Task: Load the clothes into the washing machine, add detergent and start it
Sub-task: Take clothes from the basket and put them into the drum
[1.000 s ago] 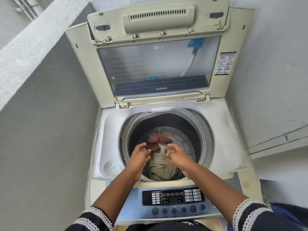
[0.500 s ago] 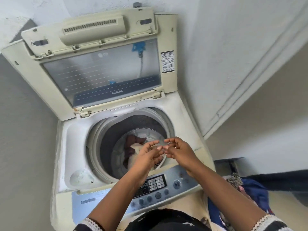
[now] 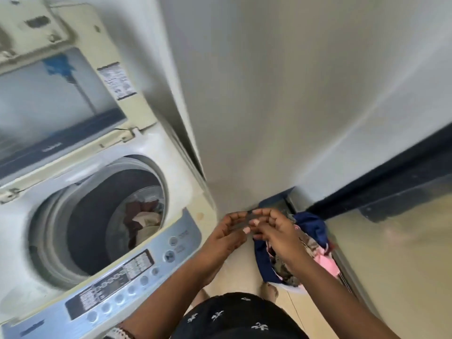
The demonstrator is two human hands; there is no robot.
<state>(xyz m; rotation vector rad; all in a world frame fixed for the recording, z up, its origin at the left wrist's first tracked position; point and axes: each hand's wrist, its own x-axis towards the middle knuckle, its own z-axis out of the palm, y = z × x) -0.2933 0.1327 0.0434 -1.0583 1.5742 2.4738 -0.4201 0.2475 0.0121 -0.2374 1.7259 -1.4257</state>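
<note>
The top-loading washing machine [image 3: 178, 172] stands at the left with its lid [image 3: 137, 111] up. Brown and beige clothes [image 3: 144, 217] lie at the bottom of its drum. My left hand [image 3: 226, 237] and my right hand [image 3: 277, 232] meet fingertip to fingertip right of the machine's front corner, above a pile of clothes [image 3: 311, 230] on the floor. They seem to pinch a thin grey strip [image 3: 241, 223] between them, though the frame is blurred. No detergent is in view.
The control panel [image 3: 122, 277] runs along the machine's front edge. A grey wall [image 3: 269, 94] rises right behind the machine. The floor pile holds dark blue and pink [image 3: 326, 264] pieces beside a dark door frame [image 3: 391, 189].
Both hands came up out of the drum and moved right, past the control panel, to above the floor pile. My view swung right with them.
</note>
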